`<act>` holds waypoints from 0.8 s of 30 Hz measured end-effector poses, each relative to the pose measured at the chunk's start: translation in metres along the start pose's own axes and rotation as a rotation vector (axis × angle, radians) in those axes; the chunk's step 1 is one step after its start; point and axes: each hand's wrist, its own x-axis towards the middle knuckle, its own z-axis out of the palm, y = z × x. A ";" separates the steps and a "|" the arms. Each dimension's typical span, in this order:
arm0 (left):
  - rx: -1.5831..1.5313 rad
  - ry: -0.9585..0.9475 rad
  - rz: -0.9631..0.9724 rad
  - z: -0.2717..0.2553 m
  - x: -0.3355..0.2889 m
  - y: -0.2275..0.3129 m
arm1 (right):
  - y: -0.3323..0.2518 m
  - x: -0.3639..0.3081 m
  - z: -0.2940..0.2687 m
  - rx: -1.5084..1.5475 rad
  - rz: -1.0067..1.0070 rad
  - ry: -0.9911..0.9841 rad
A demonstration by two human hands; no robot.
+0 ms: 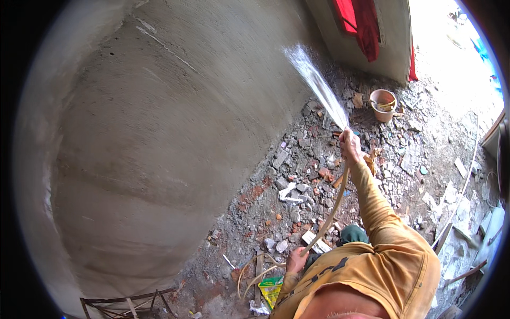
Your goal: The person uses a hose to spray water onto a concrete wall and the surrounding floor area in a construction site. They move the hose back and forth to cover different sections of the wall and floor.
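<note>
Water in full flow at the grey wall [159,117]!
The right hand [349,144], fingers closed round the hose's end, fires a white jet [319,87] toward the wall's far end; the left hand [296,260] grips the hose [337,204] lower, by the waist, above the rubble [289,186]. I'd judge the spraying underway, unfinished: darker bands look damp, paler stretches at left seem drier, though I can't be sure.

A beige hose [339,201] — long, curved — sprays white water [320,87].
</note>
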 end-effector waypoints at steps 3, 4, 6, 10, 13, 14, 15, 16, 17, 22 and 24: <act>0.027 0.051 0.076 0.002 0.007 -0.016 | -0.021 -0.017 0.011 0.005 0.035 -0.061; 0.043 0.054 0.095 0.003 0.010 -0.022 | -0.014 -0.013 0.010 -0.040 0.024 -0.071; 0.071 0.035 0.168 0.006 0.015 -0.031 | -0.003 -0.006 0.002 -0.106 0.052 -0.081; 0.096 0.054 0.111 0.010 0.016 -0.019 | 0.001 0.005 -0.013 0.002 0.043 0.029; 0.060 0.117 0.145 0.017 0.030 -0.028 | -0.025 -0.003 -0.006 0.102 0.004 0.100; 0.064 0.119 0.134 0.014 0.034 -0.021 | -0.027 0.002 -0.008 0.090 -0.062 0.108; 0.076 0.124 0.145 0.011 0.037 -0.016 | -0.028 0.005 -0.011 0.112 -0.059 0.111; 0.087 0.129 0.156 0.008 0.039 -0.011 | -0.030 0.008 -0.013 0.135 -0.055 0.114; 0.098 0.137 0.161 0.005 0.038 -0.008 | -0.032 0.008 -0.013 0.158 -0.047 0.112; 0.110 0.175 0.223 0.002 0.035 -0.017 | -0.004 0.023 -0.020 0.055 -0.055 0.172; 0.042 0.115 0.239 0.001 0.030 -0.015 | 0.016 0.031 -0.036 -0.041 0.059 0.166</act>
